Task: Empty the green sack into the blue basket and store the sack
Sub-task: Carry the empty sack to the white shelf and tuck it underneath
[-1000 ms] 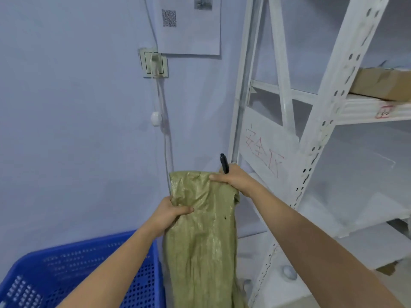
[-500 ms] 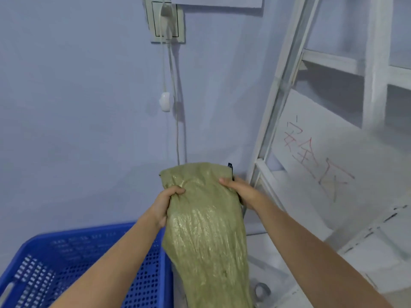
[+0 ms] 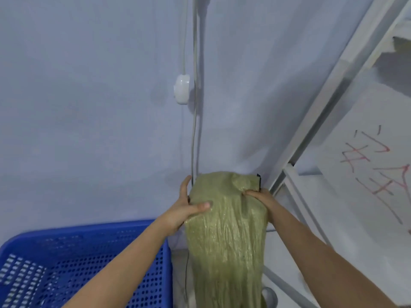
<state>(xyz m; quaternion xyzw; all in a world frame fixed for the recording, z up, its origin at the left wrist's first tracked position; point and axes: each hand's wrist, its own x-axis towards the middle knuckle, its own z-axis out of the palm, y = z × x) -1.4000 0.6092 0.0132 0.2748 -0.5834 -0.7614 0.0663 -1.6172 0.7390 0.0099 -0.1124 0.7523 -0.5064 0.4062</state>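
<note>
While both hands grip sack [image 3: 226, 230] top edge, basket [image 3: 89, 230] just left.

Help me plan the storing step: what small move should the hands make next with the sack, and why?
Probably fold it in half. The green sack hangs flat and limp from both hands, left hand and right hand, beside the blue basket, so it looks emptied.

Wall [image 3: 89, 107]: pale blue
Cord switch [image 3: 182, 89]: white, on hanging cable [image 3: 195, 121]
Shelf frame [image 3: 329, 103]: white metal
Board [image 3: 367, 156]: red writing
</note>
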